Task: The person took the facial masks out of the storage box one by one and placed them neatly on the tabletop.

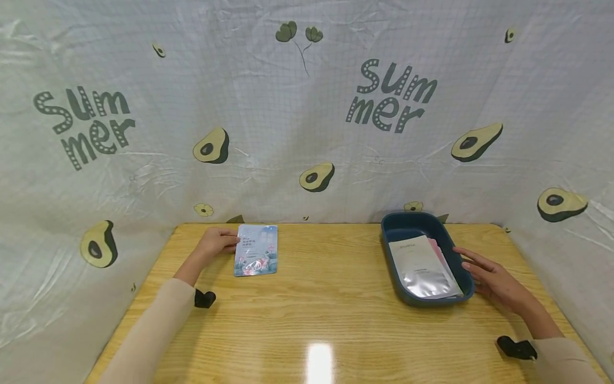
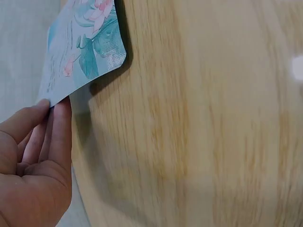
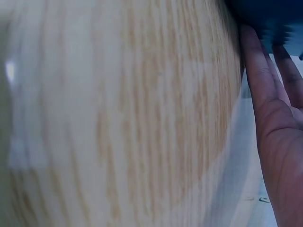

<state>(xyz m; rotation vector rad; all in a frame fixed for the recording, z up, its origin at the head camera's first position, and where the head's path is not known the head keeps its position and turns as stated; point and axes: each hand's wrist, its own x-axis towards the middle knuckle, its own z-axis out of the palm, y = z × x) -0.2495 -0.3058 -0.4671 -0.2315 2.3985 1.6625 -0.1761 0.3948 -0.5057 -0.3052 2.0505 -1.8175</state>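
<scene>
Beige sleeves (image 1: 151,328) reach over the tabletop (image 1: 336,288). Fingers of the left hand (image 1: 218,242) clamp the edge of a flowered packet (image 1: 256,249) toward the left; those of the right hand (image 1: 499,284), parted, touch a blue tub (image 1: 408,224) holding other packets (image 1: 418,264).

Bright light leaves white glare on the tabletop (image 1: 336,298); the right wrist view looks soft.

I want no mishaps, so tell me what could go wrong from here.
The left hand pinches the lotus-print sachet by one edge only, so it might slip or bend. The right hand is at the side of the dark blue bin; a stray push could slide it. Inside, the white packet overlaps a pink packet; both might shift if jolted.
</scene>
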